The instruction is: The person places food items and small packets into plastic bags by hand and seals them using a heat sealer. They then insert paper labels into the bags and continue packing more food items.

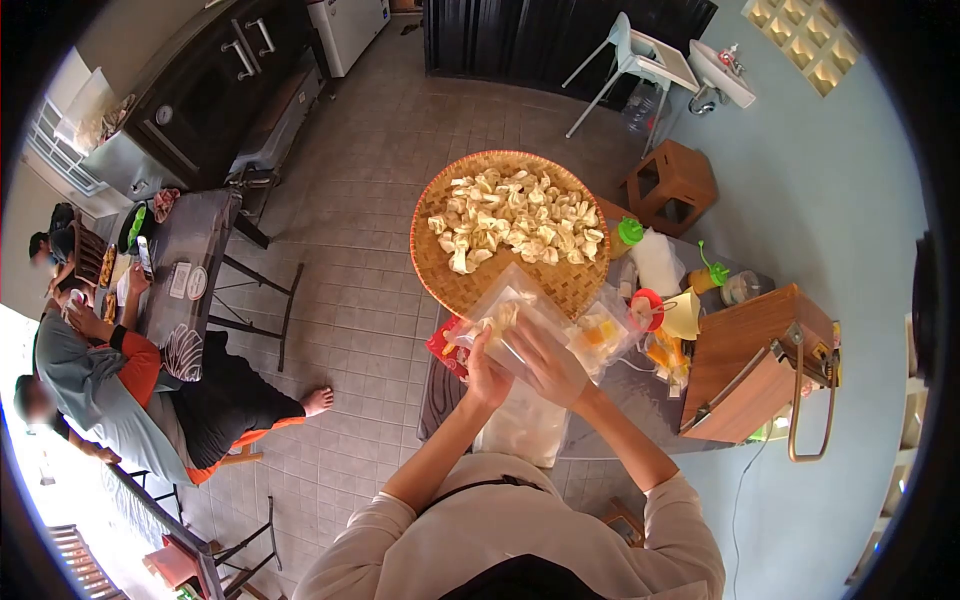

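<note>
My left hand [487,374] is closed on the lower left side of a clear plastic bag [515,292], thumb pointing up along it. A few pale pieces show through the plastic near my fingers. My right hand [548,362] grips the bag's right side, fingers long and partly veiled by the film. Just beyond the bag, a round woven tray [437,268] with a red-and-yellow rim carries a heap of pale, curled chips [515,215]. Below my hands lie more clear plastic bags [525,425]. A red packet [445,345] peeks out beside my left hand.
On the table [585,437], to the right, are small bags with orange-yellow contents [665,355], a red cup [648,308], green-topped bottles [710,277] and a wooden box [740,370]. At the far left, a person [110,370] sits by another table [190,240].
</note>
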The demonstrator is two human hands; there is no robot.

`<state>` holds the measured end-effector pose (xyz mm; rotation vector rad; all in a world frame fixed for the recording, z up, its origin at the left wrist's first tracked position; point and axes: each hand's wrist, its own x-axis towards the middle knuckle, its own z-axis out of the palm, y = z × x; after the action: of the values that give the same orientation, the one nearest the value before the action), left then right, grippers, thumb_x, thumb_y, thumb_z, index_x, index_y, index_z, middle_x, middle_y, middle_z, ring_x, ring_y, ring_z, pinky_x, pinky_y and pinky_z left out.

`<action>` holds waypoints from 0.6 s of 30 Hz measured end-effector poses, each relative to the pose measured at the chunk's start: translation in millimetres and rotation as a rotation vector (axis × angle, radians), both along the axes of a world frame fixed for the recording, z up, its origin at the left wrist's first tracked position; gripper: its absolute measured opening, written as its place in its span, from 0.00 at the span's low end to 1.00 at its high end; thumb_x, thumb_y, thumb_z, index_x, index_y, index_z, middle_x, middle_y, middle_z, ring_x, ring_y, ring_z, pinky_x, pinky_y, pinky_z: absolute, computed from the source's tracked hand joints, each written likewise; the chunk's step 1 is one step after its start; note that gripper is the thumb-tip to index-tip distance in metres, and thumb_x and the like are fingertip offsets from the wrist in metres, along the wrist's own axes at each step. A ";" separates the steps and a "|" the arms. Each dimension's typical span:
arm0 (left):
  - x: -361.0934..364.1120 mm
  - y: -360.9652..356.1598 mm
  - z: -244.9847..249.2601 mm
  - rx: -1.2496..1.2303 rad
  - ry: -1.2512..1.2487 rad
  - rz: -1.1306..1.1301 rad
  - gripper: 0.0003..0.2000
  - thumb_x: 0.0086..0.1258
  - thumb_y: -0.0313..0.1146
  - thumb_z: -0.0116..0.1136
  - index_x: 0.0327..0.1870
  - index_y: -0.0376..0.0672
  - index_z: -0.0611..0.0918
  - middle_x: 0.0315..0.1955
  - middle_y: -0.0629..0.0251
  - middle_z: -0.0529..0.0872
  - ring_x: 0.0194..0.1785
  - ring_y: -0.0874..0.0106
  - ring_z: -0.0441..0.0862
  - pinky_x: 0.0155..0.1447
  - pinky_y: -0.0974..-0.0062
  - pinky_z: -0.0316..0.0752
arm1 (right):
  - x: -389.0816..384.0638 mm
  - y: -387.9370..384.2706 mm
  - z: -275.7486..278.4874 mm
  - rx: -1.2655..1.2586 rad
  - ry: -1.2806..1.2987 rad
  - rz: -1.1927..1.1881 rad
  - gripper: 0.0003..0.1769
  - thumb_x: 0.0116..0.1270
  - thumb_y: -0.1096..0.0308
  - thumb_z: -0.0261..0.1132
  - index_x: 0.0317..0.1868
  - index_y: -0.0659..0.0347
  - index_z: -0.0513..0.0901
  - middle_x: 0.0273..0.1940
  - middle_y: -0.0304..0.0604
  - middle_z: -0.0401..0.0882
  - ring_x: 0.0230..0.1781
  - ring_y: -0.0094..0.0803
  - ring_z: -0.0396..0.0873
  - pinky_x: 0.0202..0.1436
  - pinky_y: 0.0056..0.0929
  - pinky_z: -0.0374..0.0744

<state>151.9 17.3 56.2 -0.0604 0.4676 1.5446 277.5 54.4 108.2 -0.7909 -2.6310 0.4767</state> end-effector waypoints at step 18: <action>0.6 -4.4 -6.7 0.008 0.010 -0.038 0.19 0.64 0.41 0.49 0.56 0.47 0.68 0.51 0.71 0.74 0.56 0.72 0.69 0.61 0.69 0.62 | -4.4 -0.6 -3.4 -0.057 0.027 -0.030 0.36 0.54 0.74 0.57 0.65 0.62 0.54 0.65 0.57 0.51 0.67 0.52 0.49 0.66 0.51 0.50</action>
<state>152.5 12.9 49.6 -0.0377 0.4679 1.5099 273.2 53.8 104.8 -0.8339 -2.5874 0.5527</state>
